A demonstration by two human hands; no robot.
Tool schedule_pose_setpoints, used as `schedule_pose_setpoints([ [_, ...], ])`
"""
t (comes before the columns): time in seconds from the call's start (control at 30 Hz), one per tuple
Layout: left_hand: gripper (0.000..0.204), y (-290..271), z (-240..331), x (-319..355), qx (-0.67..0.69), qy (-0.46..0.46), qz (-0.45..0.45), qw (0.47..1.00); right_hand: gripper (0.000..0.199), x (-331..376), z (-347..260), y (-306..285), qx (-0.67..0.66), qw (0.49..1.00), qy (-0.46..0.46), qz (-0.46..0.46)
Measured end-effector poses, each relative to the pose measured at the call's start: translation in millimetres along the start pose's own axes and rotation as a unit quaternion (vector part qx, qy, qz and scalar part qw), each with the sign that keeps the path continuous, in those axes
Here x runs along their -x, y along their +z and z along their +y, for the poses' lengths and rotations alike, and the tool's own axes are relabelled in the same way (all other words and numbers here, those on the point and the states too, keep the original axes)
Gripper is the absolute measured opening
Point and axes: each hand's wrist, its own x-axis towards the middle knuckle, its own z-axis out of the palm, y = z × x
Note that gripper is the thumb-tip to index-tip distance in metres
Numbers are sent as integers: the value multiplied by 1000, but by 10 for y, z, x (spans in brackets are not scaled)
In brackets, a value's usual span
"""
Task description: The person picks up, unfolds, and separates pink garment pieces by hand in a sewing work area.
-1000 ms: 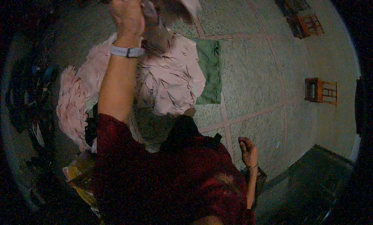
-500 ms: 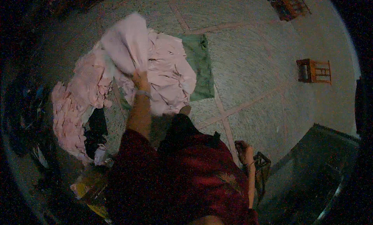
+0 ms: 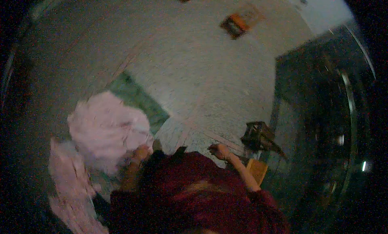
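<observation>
A heap of pale pink cloth [image 3: 107,127] lies on a green cloth [image 3: 139,97] to the left in front of me. My left hand [image 3: 141,152] is at the heap's near right edge, against or just over the fabric. Motion smears its fingers, so I cannot make out whether any cloth is in them. My right hand [image 3: 219,151] hangs over the floor to the right of my body, away from the cloth. Its fingers look bent, but blur hides whether they hold anything. Another pile of pink cloth [image 3: 70,173] stretches along the left side.
A dark wooden stool-like frame [image 3: 256,135] stands to the right of my right hand, with an orange-yellow flat piece [image 3: 257,171] below it. Further off is a small wooden chair-like piece [image 3: 236,26]. Dark glassy panels [image 3: 315,104] fill the right side.
My view has swung to the right. My left hand has come down from the pink cloth it was lifting, which now lies on the heap. My right hand has moved forward.
</observation>
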Motion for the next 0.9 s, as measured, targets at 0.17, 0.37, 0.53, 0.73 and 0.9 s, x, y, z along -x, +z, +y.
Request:
schedule_pose_setpoints([
  [0.17,20,-376,173,-428,-87,-30,12,996,25,-213,1442,627,-91,992,85,-11],
  [0.37,20,-1066,-920,1735,-127,-126,23,984,22,1905,649,2238,-145,972,147,-112],
  [0.53,19,-892,-516,1504,-141,-101,-31,984,20,2159,656,2422,-184,963,169,-101],
  [0.73,19,-531,212,1042,-171,-71,-89,979,19,1369,998,1835,-209,969,128,9],
  [0.9,20,-107,934,474,-183,-49,-132,973,19,754,1224,1285,-248,954,111,129],
])
